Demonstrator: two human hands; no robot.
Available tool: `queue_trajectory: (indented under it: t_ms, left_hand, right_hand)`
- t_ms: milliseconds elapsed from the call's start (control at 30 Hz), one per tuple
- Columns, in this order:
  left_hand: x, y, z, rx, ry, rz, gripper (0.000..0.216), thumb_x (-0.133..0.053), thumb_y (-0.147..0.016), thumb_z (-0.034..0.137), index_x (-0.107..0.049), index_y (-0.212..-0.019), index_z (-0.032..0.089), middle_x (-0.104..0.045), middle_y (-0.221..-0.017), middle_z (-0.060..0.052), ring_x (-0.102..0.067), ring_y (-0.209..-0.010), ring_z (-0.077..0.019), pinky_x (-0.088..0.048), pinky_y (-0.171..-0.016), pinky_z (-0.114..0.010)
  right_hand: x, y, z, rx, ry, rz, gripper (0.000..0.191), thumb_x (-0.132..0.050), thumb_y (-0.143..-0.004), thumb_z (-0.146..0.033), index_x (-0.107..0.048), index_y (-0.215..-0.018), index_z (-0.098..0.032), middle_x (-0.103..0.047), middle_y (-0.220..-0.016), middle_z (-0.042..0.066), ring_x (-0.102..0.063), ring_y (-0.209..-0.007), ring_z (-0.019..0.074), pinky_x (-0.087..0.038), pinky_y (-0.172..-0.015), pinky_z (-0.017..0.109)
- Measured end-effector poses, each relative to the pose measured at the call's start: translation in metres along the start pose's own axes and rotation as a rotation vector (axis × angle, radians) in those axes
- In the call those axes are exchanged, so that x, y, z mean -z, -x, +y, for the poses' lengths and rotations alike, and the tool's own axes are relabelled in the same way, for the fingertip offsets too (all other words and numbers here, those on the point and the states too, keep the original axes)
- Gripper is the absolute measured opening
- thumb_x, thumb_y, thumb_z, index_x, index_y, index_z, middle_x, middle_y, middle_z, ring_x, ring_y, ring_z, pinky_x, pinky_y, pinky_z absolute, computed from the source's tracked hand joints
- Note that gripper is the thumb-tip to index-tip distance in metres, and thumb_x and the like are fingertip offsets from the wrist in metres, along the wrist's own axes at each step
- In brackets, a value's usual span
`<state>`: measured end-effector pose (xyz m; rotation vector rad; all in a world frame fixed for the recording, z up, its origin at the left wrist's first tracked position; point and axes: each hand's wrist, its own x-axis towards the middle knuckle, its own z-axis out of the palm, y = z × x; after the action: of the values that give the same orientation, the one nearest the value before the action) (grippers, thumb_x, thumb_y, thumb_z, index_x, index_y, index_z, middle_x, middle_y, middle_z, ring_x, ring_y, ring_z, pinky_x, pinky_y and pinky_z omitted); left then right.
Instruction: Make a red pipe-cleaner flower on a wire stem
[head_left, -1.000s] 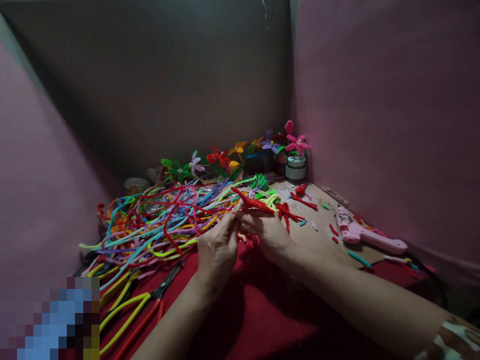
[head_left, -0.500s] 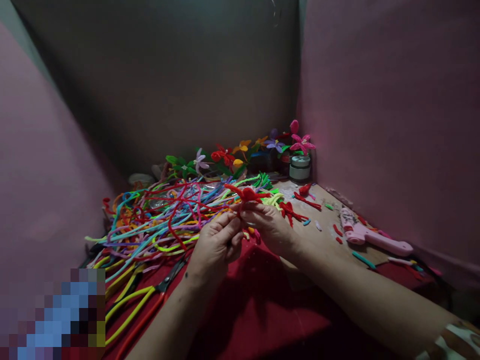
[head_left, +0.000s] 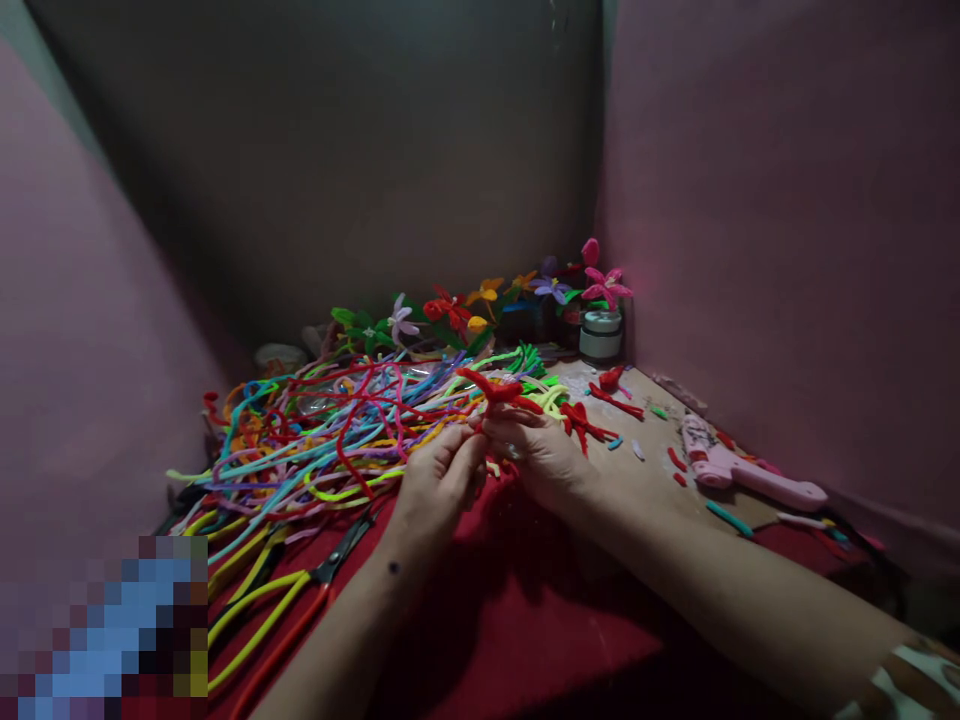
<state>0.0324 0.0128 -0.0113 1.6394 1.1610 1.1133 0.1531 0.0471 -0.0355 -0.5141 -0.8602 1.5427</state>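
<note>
Between my two hands is a red pipe-cleaner flower (head_left: 496,390), its fuzzy petals spreading above my fingertips. My left hand (head_left: 442,480) pinches its lower end with thumb and forefinger. My right hand (head_left: 544,455) is closed around the base of the petals from the other side, wearing a ring. Just right of it lie a red pipe-cleaner piece (head_left: 581,425) with looped petals and another red bundle (head_left: 615,390). A large heap of coloured pipe cleaners (head_left: 337,430) spreads to the left of my hands.
Scissors (head_left: 330,568) with yellow and red handles lie at left on the red cloth (head_left: 525,620). A pink glue gun (head_left: 750,478) rests at right among cut scraps. Finished pipe-cleaner flowers (head_left: 450,308) and a lidded jar (head_left: 600,337) stand at the back, between walls.
The red flower has turned and tilted in my fingers, so its petals show more from the side. Both hands have shifted slightly; the things on the table stay put.
</note>
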Motion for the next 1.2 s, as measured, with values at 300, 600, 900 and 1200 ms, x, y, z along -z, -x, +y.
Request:
queue_trajectory:
  t_ms: [300, 600, 900, 1200]
  left_hand:
    - [0.000, 0.000, -0.016, -0.338, -0.687, 0.265, 0.019, -0.041, -0.084, 0.025, -0.059, -0.083, 0.019, -0.058, -0.066, -0.002, -0.051, -0.056, -0.0132, -0.036, -0.057, -0.024]
    - [0.000, 0.000, 0.002, 0.155, 0.169, 0.081, 0.025, -0.054, -0.078, 0.035, -0.044, -0.062, 0.017, -0.036, -0.045, 0.008, -0.027, -0.036, -0.0032, -0.019, -0.037, -0.016]
    - [0.001, -0.002, -0.001, 0.192, 0.347, -0.007, 0.026, -0.057, -0.076, 0.036, -0.047, -0.064, 0.016, -0.038, -0.041, 0.008, -0.027, -0.031, -0.0018, -0.018, -0.033, -0.015]
    - [0.001, -0.002, -0.001, 0.242, 0.545, -0.081, 0.019, -0.057, -0.078, 0.034, -0.052, -0.074, 0.016, -0.040, -0.043, 0.009, -0.025, -0.028, -0.0004, -0.018, -0.031, -0.013]
  right_hand:
    - [-0.006, 0.007, -0.003, 0.098, 0.102, -0.032, 0.013, -0.073, -0.061, -0.022, -0.071, -0.074, -0.019, -0.068, -0.069, -0.001, -0.059, -0.070, 0.0137, -0.045, -0.078, 0.031]
    - [-0.001, 0.005, -0.004, 0.098, 0.197, -0.160, 0.019, -0.069, -0.068, -0.030, -0.072, -0.083, -0.019, -0.066, -0.071, -0.001, -0.056, -0.068, 0.0111, -0.043, -0.074, 0.028]
    - [-0.002, 0.004, -0.009, 0.030, 0.145, -0.119, 0.021, -0.072, -0.063, -0.032, -0.072, -0.076, -0.015, -0.063, -0.063, 0.001, -0.052, -0.060, 0.0111, -0.041, -0.063, 0.026]
    - [0.004, 0.000, -0.008, -0.003, 0.115, -0.162, 0.018, -0.072, -0.064, -0.031, -0.071, -0.075, -0.016, -0.064, -0.066, 0.001, -0.054, -0.061, 0.0107, -0.041, -0.062, 0.025]
